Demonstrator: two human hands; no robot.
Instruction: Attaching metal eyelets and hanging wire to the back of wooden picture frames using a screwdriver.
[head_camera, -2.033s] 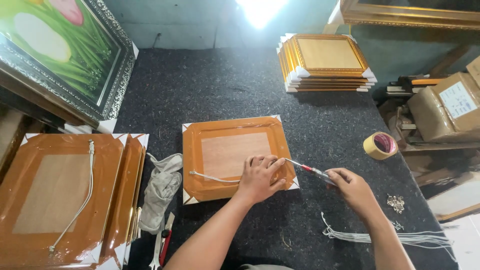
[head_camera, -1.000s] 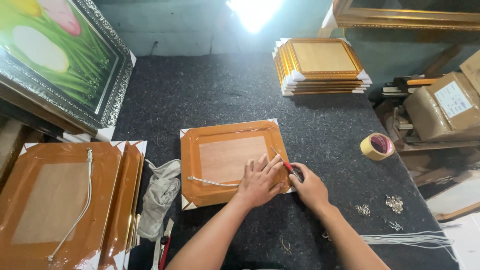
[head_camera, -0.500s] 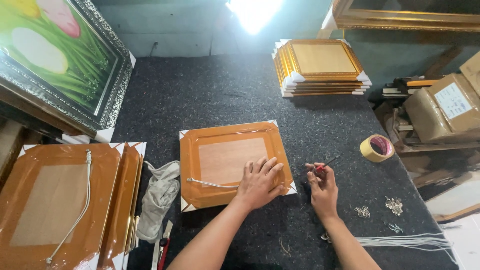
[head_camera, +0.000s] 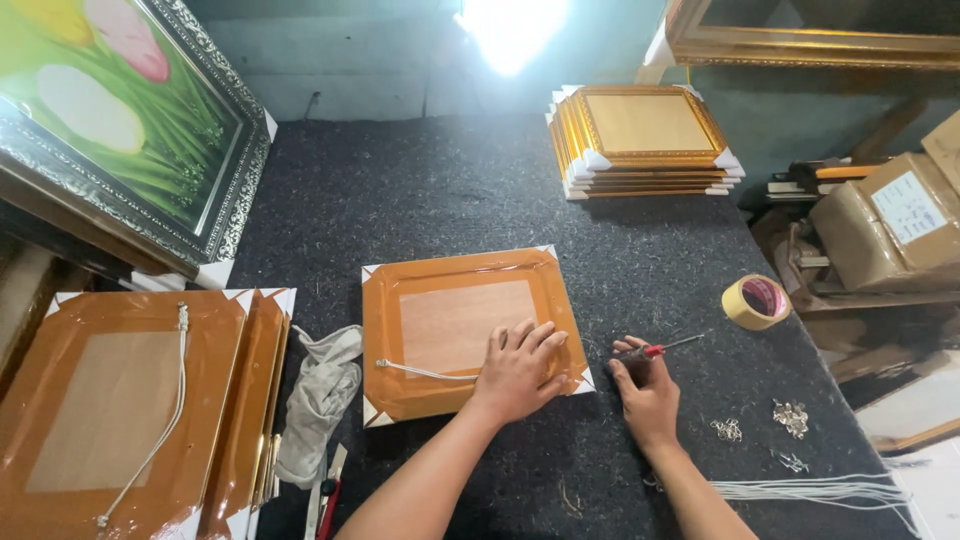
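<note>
A picture frame (head_camera: 455, 290) lies face down on the dark table, its back taped in glossy brown. My left hand (head_camera: 518, 368) presses flat on its lower right part. A white cord (head_camera: 420, 372) runs from the frame's left side toward that hand. Just right of the frame, my right hand (head_camera: 645, 390) rests on the table and grips a red-handled screwdriver (head_camera: 655, 349), whose shaft points right.
Finished frames with cords (head_camera: 120, 400) are stacked at the left, beside a grey rag (head_camera: 320, 400). Another frame stack (head_camera: 645, 140) stands at the back. A tape roll (head_camera: 755, 300), small metal hooks (head_camera: 790, 418) and white cords (head_camera: 820, 490) lie at the right. A framed tulip painting (head_camera: 110, 120) leans at the back left.
My right hand brought the screwdriver in to the frame's right edge, then drew back to the table beside it. My left hand stayed on the frame.
</note>
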